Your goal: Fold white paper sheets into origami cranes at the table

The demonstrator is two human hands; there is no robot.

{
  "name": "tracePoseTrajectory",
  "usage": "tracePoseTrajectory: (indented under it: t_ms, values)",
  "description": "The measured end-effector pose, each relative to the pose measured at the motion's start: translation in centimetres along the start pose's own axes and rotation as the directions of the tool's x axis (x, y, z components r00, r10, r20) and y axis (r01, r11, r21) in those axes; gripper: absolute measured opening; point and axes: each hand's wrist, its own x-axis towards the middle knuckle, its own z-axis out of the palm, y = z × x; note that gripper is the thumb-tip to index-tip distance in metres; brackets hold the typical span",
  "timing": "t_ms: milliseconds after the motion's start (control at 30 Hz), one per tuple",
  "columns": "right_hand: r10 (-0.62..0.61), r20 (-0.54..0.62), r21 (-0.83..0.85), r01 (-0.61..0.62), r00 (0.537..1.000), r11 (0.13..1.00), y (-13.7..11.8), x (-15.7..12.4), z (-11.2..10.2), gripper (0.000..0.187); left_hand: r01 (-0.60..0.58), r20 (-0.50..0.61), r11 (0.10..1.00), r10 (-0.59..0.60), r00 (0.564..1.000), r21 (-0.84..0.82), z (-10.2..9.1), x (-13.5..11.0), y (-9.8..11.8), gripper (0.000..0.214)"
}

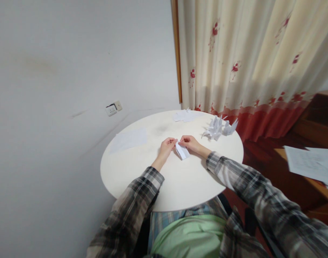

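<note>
A small folded piece of white paper is held between my two hands above the middle of the round white table. My left hand pinches its upper left edge. On the other side, my right hand pinches the upper right part with thumb and forefinger. The lower end of the paper points towards me, tapered at the top and wider below. My fingers partly cover its top end.
White paper sheets lie at the table's left. Smaller paper pieces lie at the back, and several folded paper shapes cluster at the right. A wall with a socket borders the left; a curtain hangs behind. Papers rest on wooden furniture at right.
</note>
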Motion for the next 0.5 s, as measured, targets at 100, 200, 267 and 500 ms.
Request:
tracePoseTrajectory:
  t_ms: [100, 200, 267, 500]
  values:
    - [0.013, 0.013, 0.015, -0.013, 1.0, 1.0, -0.16, -0.1, 0.06, 0.023, -0.024, -0.012, 0.999, 0.024, 1.0, 0.025, -0.05, -0.07, 0.13, 0.024]
    - [0.033, 0.031, 0.036, -0.034, 0.999, 0.999, -0.27, -0.22, 0.19, 0.022, -0.047, -0.032, 0.997, 0.049, 0.998, 0.056, -0.17, -0.06, 0.24, 0.022]
    - [0.057, 0.051, 0.062, -0.061, 0.997, 0.996, -0.2, -0.24, 0.25, 0.023, -0.056, -0.056, 0.996, 0.06, 0.997, 0.066, -0.24, -0.02, 0.29, 0.022]
    - [-0.028, -0.034, -0.056, 0.026, 0.999, 0.998, 0.21, 0.11, -0.06, 0.022, -0.006, -0.035, 0.999, 0.004, 0.999, -0.042, 0.02, 0.19, -0.12, 0.028]
